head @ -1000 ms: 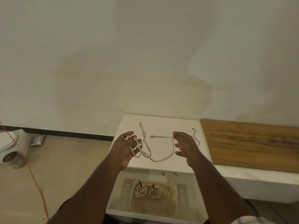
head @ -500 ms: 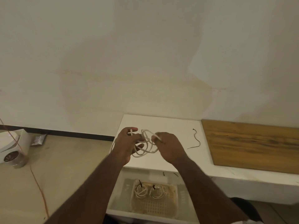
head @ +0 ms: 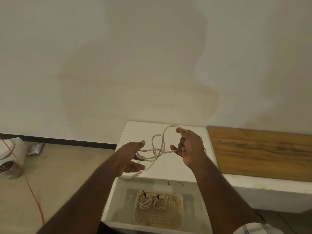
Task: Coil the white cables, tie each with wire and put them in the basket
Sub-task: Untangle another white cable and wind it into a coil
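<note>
A loose white cable [head: 157, 150] hangs in tangled loops between my hands above the white table [head: 170, 168]. My left hand [head: 130, 157] is spread, fingers straight, with cable strands running across its palm; one plug end [head: 137, 173] trails onto the table's front edge. My right hand [head: 190, 147] pinches a strand between thumb and fingers and lifts a high loop over its fingertips. Below the table, the woven basket [head: 175, 217] holds two coiled white cables [head: 145, 200], each tied with dark wire. A black tie wire [head: 205, 150] peeks out behind my right hand.
A wooden board [head: 261, 152] lies on the counter to the right. Two short black wire bits [head: 168, 182] sit on the ledge under the table edge. On the floor at left stand a white appliance [head: 8, 159] and an orange cord [head: 33, 191].
My hands were close together over the bunched cable; now they have moved apart. The right hand pulled up and right, drawing the loops open, and the left hand spread its fingers.
</note>
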